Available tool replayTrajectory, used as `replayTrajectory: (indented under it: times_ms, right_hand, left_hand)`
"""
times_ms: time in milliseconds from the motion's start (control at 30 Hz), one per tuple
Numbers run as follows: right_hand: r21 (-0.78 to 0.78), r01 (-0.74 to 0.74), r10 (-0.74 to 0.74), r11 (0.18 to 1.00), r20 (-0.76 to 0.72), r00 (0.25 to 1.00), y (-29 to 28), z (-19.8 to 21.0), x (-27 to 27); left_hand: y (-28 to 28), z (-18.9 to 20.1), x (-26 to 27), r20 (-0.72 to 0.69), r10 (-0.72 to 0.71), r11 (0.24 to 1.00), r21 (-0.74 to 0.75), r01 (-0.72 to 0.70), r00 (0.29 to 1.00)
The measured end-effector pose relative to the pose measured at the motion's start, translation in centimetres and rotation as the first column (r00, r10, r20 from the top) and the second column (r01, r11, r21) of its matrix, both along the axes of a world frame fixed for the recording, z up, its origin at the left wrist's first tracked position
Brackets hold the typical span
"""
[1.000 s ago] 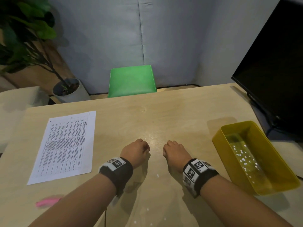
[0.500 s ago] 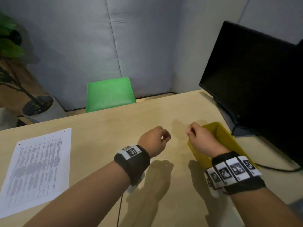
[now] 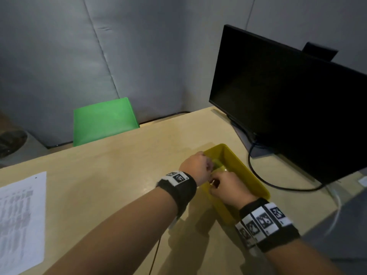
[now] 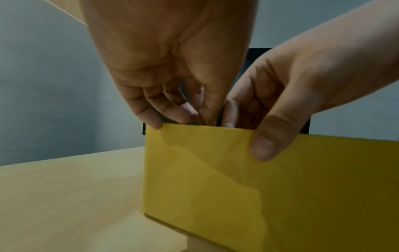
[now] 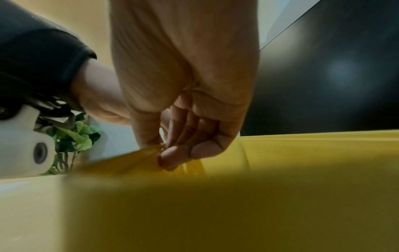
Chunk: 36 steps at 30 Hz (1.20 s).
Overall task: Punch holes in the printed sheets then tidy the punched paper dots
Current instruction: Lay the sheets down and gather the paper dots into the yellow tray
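Your left hand [image 3: 195, 167] and right hand [image 3: 226, 188] pinch over the yellow tray [image 3: 256, 183] — likely dropping paper dots, though whether either holds any, you cannot tell.

Two hands are in view, a left hand [image 3: 195, 167] and a right hand [image 3: 228, 189], both at one yellow tray [image 3: 246, 171]. One printed sheet [image 3: 19, 219] lies well left of the left hand. One black monitor [image 3: 288, 108] stands beyond the right hand, and one green chair [image 3: 103, 120] beyond the left, on one counter [image 3: 119, 175].
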State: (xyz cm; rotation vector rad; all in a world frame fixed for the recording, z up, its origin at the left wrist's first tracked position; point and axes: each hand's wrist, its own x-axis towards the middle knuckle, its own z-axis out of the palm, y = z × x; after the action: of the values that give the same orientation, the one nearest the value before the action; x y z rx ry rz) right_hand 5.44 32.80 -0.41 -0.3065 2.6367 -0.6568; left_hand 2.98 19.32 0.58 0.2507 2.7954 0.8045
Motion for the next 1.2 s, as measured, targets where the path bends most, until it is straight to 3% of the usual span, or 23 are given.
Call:
replayTrajectory:
  times_ms: [167,533,633,733,900,1000,1100,1200]
  right_hand:
    - [-0.004,-0.054,0.053,0.999,-0.052,0.997,-2.5,-0.1,0.0]
    - [-0.010,-0.110,0.109,0.994,-0.059,0.992,-7.7,0.0,0.9]
    - [-0.009,-0.130,0.129,0.991,-0.052,0.990,-9.0,0.1,1.4]
    - [-0.015,-0.128,0.127,0.992,-0.065,0.990,-10.0,0.3,1.9]
    - [0.002,-0.134,0.134,0.991,-0.078,0.988,-11.4,0.1,2.3]
    - [0.028,-0.129,0.131,0.991,-0.085,0.988,-11.9,-0.1,2.4]
    - [0.089,-0.144,0.158,0.986,-0.182,0.971,-12.0,0.0,3.1]
    - [0.082,-0.230,0.244,0.970,-0.304,0.921,-12.4,0.3,4.6]
  left_hand:
    - [-2.2,-0.8,0.1,0.023,0.074,0.996,-0.057,-0.072,0.997]
    - [-7.9,-1.1,3.1,-0.148,0.092,0.980,-0.164,-0.116,0.985]
    - [-9.3,-1.2,4.1,-0.194,0.171,0.972,-0.128,-0.198,0.966]
    - [-10.6,-1.2,4.7,-0.157,0.221,0.966,-0.099,-0.238,0.963]
    - [-11.8,-1.1,4.8,-0.098,0.135,0.973,-0.174,-0.151,0.986]
    - [-12.6,-1.0,5.2,-0.109,0.174,0.974,-0.124,-0.187,0.979]
    - [-13.9,-0.9,6.3,-0.121,0.237,0.968,-0.050,-0.244,0.964]
    - [-15.5,-1.2,8.2,-0.106,0.258,0.961,-0.075,-0.267,0.960]
